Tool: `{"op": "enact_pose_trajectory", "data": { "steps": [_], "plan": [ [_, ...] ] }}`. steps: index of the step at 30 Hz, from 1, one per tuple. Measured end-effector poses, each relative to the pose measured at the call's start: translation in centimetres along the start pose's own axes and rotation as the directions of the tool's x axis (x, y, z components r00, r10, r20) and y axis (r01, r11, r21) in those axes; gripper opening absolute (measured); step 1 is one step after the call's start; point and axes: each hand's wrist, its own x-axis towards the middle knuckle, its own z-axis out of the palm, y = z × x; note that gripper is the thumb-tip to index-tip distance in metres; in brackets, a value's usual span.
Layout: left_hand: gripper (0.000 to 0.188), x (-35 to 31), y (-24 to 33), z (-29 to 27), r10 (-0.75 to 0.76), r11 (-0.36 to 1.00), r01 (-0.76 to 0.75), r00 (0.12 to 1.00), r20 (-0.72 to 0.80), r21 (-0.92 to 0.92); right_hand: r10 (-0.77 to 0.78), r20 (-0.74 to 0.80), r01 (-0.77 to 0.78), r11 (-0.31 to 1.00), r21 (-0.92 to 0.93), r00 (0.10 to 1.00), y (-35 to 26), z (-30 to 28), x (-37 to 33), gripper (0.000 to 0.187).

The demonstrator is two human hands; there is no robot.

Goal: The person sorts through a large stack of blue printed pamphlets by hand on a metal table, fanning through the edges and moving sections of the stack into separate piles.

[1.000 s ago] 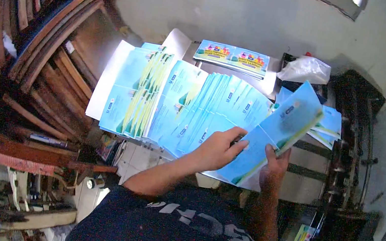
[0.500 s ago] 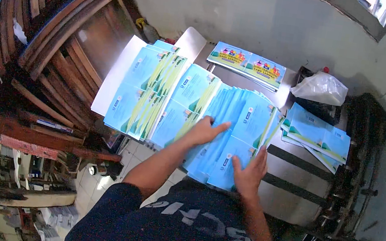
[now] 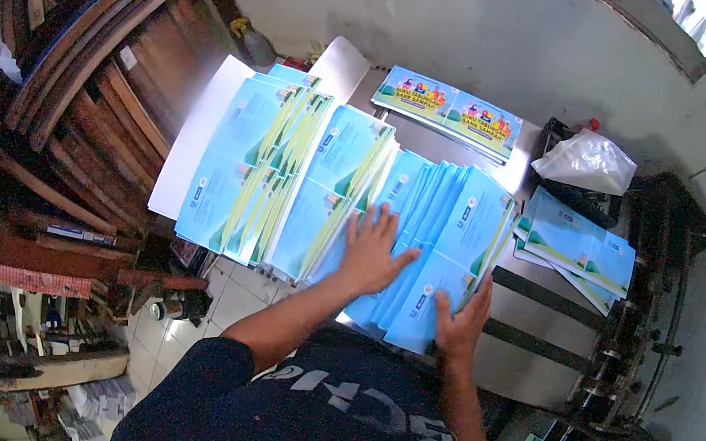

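Note:
A fanned row of light-blue printed sheets [image 3: 451,235] with green and yellow edges lies across the table before me. My left hand [image 3: 373,255] is spread flat on the overlapping sheets, its thumb pointing right. At the row's right end, my right hand [image 3: 464,321] has its thumb on the top sheet and its stretched fingers along the side edge; part of those fingers is hard to see. Left of my hands, another fanned batch of the same sheets [image 3: 336,181] leans over, and beyond it a further batch [image 3: 229,165] rests on white board [image 3: 188,150].
Behind the row sits a stack of colourful printed covers [image 3: 447,111]. To the right are several loose blue sheets [image 3: 583,241], a clear plastic bag [image 3: 588,160] and dark machine parts [image 3: 616,351]. Wooden frames [image 3: 89,90] crowd the left side. Dark strips [image 3: 539,349] cross the tabletop.
My left hand has opened out and now lies flatter on the sheets, fingers spread forward. My right hand stays at the right edge. The view has shifted slightly.

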Motion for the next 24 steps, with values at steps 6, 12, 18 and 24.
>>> {"op": "enact_pose_trajectory", "data": {
  "steps": [6,12,18,24],
  "plan": [
    [0.079,-1.5,1.9,-1.3,0.108,0.787,-0.015,0.987,0.115,-0.617,0.109,0.016,-0.11,0.965,0.238,0.994,0.7,-0.7,0.2,0.097],
    [0.067,-1.3,2.4,-1.5,0.08,0.827,-0.147,0.986,-0.146,-0.542,0.152,0.076,-0.169,0.906,0.387,0.985,0.9,-1.2,0.3,0.096],
    [0.072,0.8,-1.7,-2.9,0.061,0.988,-0.044,0.991,-0.117,0.148,0.152,0.087,-0.174,0.906,0.386,0.985,1.3,-1.1,0.1,0.095],
    [0.076,0.1,-1.7,-2.2,-0.005,0.937,-0.028,0.996,0.091,0.349,0.087,0.081,-0.108,0.942,0.318,0.993,1.3,-1.2,0.3,0.092]
  ]
}}
